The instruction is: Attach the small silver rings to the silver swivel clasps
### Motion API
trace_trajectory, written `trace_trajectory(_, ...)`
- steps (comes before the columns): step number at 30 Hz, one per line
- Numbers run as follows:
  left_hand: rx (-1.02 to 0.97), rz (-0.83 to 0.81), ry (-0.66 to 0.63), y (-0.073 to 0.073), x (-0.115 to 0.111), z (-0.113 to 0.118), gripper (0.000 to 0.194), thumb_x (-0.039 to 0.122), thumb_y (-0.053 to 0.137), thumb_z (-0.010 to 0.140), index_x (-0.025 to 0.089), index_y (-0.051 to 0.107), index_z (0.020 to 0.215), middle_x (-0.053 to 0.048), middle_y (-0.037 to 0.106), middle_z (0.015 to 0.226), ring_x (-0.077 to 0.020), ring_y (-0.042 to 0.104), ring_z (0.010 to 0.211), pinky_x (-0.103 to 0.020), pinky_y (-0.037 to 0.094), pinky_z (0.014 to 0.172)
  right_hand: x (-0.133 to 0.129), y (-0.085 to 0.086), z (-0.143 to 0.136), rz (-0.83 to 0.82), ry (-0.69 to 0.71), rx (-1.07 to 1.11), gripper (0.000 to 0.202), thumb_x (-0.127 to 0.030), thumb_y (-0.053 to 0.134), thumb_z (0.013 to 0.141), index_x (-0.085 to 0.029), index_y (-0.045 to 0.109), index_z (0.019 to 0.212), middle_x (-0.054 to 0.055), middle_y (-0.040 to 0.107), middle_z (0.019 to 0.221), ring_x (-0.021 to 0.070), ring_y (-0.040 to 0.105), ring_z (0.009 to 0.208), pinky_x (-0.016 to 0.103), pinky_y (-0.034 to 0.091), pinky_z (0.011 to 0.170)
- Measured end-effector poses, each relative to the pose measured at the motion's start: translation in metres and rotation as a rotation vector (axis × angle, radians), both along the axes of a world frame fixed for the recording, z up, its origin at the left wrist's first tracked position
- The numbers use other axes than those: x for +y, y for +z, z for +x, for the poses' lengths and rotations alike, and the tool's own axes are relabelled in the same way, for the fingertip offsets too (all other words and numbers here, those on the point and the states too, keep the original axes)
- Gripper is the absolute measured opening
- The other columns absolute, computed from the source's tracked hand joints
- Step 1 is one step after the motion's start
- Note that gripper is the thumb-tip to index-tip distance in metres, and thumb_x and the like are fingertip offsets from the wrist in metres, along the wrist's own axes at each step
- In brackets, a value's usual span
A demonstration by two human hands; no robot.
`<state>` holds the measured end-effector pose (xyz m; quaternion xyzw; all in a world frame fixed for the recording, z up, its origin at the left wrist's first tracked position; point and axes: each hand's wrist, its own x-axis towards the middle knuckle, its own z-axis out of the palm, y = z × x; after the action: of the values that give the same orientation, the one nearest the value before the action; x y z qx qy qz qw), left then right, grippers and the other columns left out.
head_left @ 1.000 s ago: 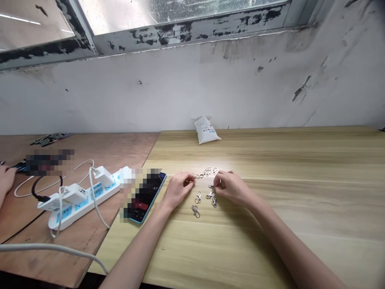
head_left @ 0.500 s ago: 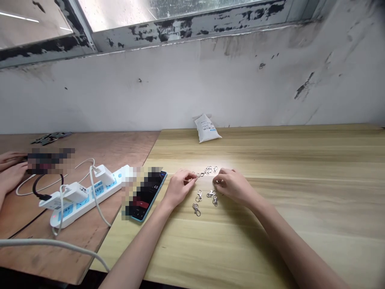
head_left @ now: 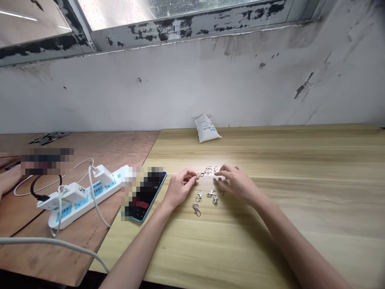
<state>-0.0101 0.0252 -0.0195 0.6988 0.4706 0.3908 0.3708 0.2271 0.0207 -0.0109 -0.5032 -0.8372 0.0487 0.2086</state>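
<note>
Several small silvery clasps with rings lie on the light wooden table between my hands. My left hand rests left of them, thumb and forefinger pinched at the edge of a ring; whether it holds that ring is too small to tell. My right hand hovers at the right with thumb and forefinger apart, near the clasp pile and over a clasp by the thumb. Closer to me lie a clasp, another clasp and a small group of clasps.
A phone lies left of my left forearm. A white power strip with chargers and cables is on the brown table. A white packet stands near the wall. Another person's hand is at far left.
My right hand's fingers have opened and reached slightly up, and a clasp shows below its thumb. My left hand has barely moved. The other person's hands have shifted left.
</note>
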Motion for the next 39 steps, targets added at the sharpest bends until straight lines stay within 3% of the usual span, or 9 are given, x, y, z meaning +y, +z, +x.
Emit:
trace_trajectory(7,0.009,0.007,-0.015,0.000,-0.001,0.002,0.016,0.034,0.059,0.088,0.018,0.062,0.091,-0.005,0.074,0.094,-0.0172,0.071,0.087,-0.025,0.056,0.070,0.003,0.001,0.008,-0.041,0.057,-0.003,0.013,-0.025,0.063,0.085,-0.027,0.075,0.086,0.004,0.065,0.087,0.0190,0.062,0.081,0.038,0.039,0.082)
trace_trajectory(14,0.091,0.054,-0.007,-0.001,0.000,0.002,0.009,0.025,0.059,0.085,0.017,0.064,0.086,-0.005,0.072,0.094,-0.0138,0.067,0.074,-0.025,0.055,0.066,0.004,-0.008,-0.003,-0.041,0.034,0.048,0.009,-0.015,0.063,0.079,-0.021,0.065,0.073,0.000,0.064,0.081,0.0144,0.061,0.075,0.036,0.039,0.087)
trace_trajectory(21,0.100,0.166,0.000,0.005,-0.003,0.003,0.006,0.013,0.061,0.077,0.017,0.066,0.076,-0.004,0.072,0.088,-0.0148,0.066,0.079,-0.024,0.057,0.065,0.003,-0.007,-0.008,-0.087,0.018,0.039,0.011,-0.012,0.059,0.076,-0.021,0.064,0.074,-0.001,0.065,0.076,0.0142,0.060,0.071,0.033,0.038,0.081)
trace_trajectory(26,0.043,0.173,-0.027,0.006,-0.003,0.005,0.007,0.013,0.061,0.076,0.016,0.063,0.071,-0.006,0.072,0.093,-0.0166,0.066,0.085,-0.028,0.059,0.070,-0.001,-0.008,-0.014,-0.033,0.049,0.082,0.009,-0.011,0.059,0.075,-0.020,0.061,0.073,0.000,0.065,0.075,0.0137,0.059,0.070,0.033,0.037,0.082)
trace_trajectory(33,0.124,0.175,-0.043,0.005,-0.003,0.003,0.007,0.017,0.061,0.080,0.018,0.068,0.080,-0.004,0.069,0.084,-0.0153,0.064,0.080,-0.026,0.058,0.069,-0.010,-0.006,-0.034,-0.083,0.101,0.337,0.010,-0.021,0.052,0.090,-0.022,0.061,0.084,-0.001,0.069,0.078,0.0139,0.059,0.070,0.035,0.039,0.084)
trace_trajectory(39,0.062,0.168,-0.028,0.000,-0.002,0.003,0.011,0.025,0.065,0.083,0.020,0.073,0.088,-0.005,0.071,0.089,-0.0166,0.067,0.084,-0.029,0.059,0.075,-0.011,-0.008,-0.040,-0.110,0.058,0.424,0.009,-0.024,0.053,0.091,-0.022,0.062,0.089,0.000,0.071,0.078,0.0144,0.061,0.066,0.035,0.041,0.082)
